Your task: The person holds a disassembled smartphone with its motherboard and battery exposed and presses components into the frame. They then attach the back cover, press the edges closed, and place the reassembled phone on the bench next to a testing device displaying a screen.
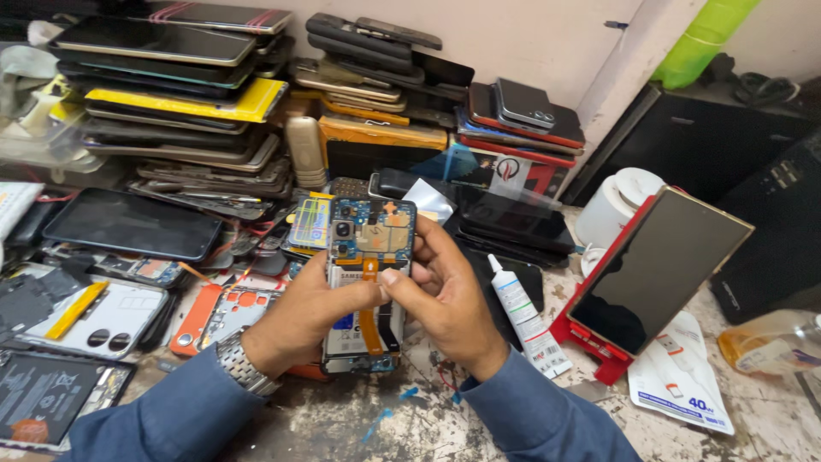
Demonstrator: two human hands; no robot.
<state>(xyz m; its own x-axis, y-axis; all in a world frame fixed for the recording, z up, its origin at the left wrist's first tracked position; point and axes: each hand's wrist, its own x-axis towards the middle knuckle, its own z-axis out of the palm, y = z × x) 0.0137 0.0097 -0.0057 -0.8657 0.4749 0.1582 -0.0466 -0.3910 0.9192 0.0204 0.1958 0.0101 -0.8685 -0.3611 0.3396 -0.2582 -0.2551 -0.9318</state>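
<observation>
Head view: both hands meet over the middle of the worktop (359, 428), holding an opened smartphone (369, 248) with its back cover off, upright and facing the camera. The left hand (304, 312) grips the phone's lower left side, thumb laid across the middle of the exposed battery area; a metal wristwatch (242, 364) sits on that wrist above a blue sleeve. The right hand (445, 295) grasps the phone's right edge, fingers curled behind it and thumb pressing on the front beside the left thumb. So the phone stands between the 2 hands, its top half with the camera module and circuit board rising above them. An orange flex cable (369, 321) runs down the phone's centre, passing under the thumbs.

Just right of the right hand, a white glue tube (523, 312) lies on the worktop. Further right, a dark-screened tablet (657, 269) leans on a red stand (590, 346). Left of the left hand lie a white phone back cover (120, 321) and an orange frame (195, 321). Along the back edge, a stack of phones and tablets (171, 94) rises against the wall.
</observation>
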